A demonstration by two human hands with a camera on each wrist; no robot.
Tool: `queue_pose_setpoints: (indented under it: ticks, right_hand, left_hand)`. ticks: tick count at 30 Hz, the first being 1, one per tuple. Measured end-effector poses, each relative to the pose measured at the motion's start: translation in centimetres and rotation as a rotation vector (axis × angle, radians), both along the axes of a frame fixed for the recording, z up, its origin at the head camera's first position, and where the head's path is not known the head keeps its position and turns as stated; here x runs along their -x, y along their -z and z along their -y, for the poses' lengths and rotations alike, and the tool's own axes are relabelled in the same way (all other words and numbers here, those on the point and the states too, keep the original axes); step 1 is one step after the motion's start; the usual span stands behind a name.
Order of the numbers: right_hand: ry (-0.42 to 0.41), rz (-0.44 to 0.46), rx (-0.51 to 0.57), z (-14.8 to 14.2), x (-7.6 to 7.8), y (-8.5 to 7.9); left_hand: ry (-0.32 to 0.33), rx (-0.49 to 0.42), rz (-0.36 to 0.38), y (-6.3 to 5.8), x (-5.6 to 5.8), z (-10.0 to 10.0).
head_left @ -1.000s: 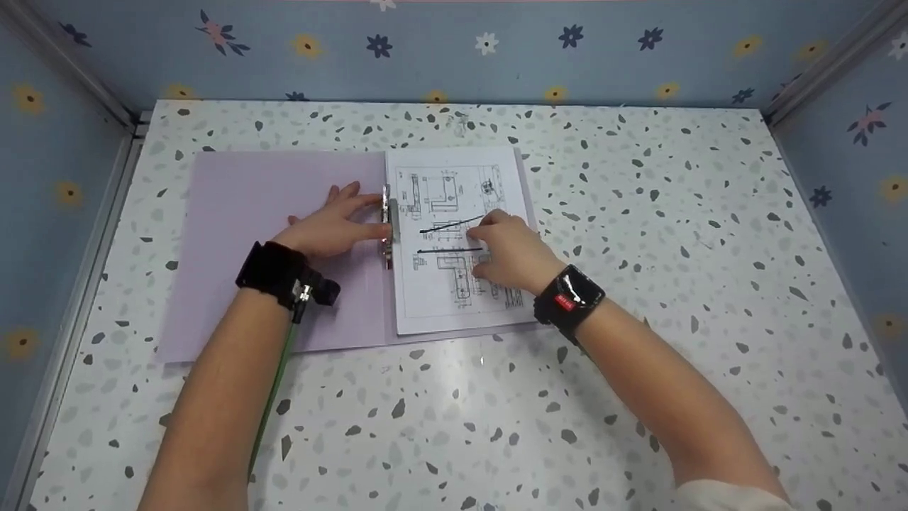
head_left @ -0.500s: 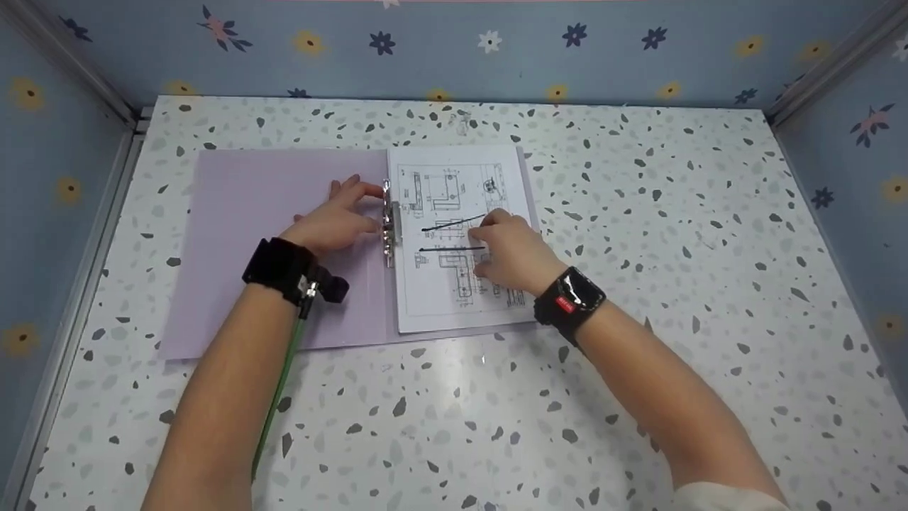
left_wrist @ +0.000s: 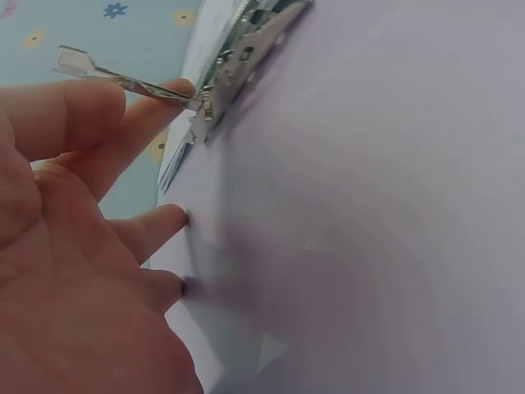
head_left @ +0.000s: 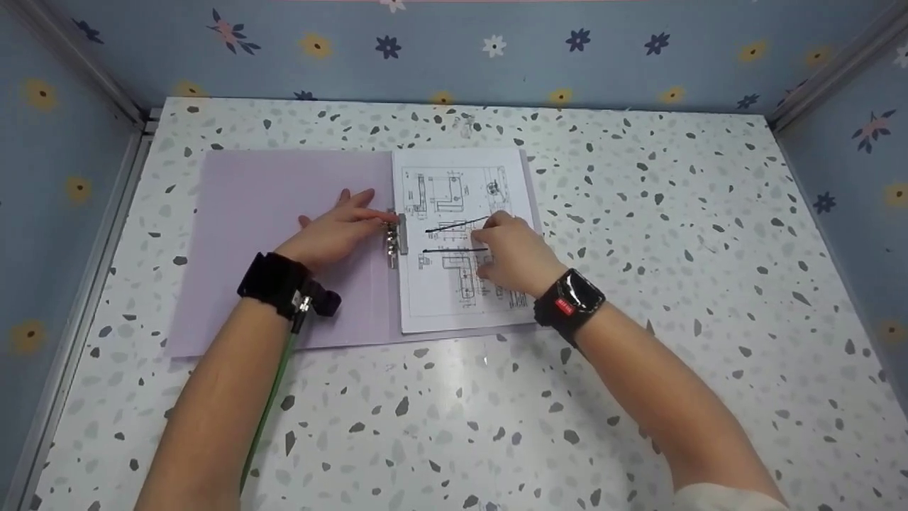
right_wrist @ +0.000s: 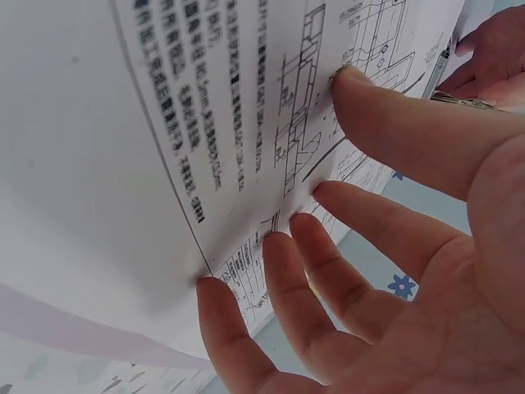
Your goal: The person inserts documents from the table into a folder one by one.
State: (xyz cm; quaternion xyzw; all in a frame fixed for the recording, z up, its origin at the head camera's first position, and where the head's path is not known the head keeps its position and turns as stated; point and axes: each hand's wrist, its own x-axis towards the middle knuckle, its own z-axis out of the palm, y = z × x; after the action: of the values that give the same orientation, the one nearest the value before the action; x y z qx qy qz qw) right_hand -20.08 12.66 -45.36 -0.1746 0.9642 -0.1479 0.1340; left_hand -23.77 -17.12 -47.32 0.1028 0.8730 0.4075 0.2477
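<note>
An open lilac folder (head_left: 284,177) lies on the table with a stack of white sheets (head_left: 433,312) on its right side. The top sheet bears printed technical drawings and two dark strokes. Along the folder's spine runs a metal lever clip (head_left: 391,245). My left hand (head_left: 330,231) is at the clip's upper part; in the left wrist view its thumb and index finger pinch the raised lever (left_wrist: 135,84), while other fingertips touch the folder. My right hand (head_left: 518,248) rests its spread fingertips on the top sheet (right_wrist: 164,222), holding nothing.
The speckled white table (head_left: 454,411) extends around the folder. Blue flowered panels (head_left: 454,57) stand behind and at both sides. A green cable (head_left: 266,411) trails from the left wrist's black camera band (head_left: 273,284).
The left thumb and index finger have drawn together at the upper part of the clip; earlier they were spread along it. The right hand has stayed on the sheets.
</note>
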Motion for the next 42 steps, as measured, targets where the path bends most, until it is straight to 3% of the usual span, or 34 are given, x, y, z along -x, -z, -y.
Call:
queue_pose_setpoints:
  ticks: [6, 16, 27, 36, 42]
  right_hand:
    - [0.021, 0.013, -0.020, 0.6, 0.4, -0.2]
    - [0.024, 0.221, 0.052, 3.7, 1.6, -1.2]
    - [0.139, 0.351, 0.323, 7.8, 2.2, -0.5]
    - [0.149, 0.417, 0.363, 7.5, 2.4, 0.3]
    - [0.136, 0.415, 0.307, 7.6, 2.3, 0.5]
  left_hand:
    - [-0.001, 0.049, -0.011, 0.2, -0.1, -0.2]
    - [0.010, 0.097, -0.006, 0.4, -0.1, -0.3]
    - [0.013, 0.069, -0.029, 0.7, 0.0, -0.4]
    - [0.044, 0.081, -0.037, 1.2, -0.1, -0.4]
    - [0.065, 0.078, -0.024, 1.4, -0.3, -0.2]
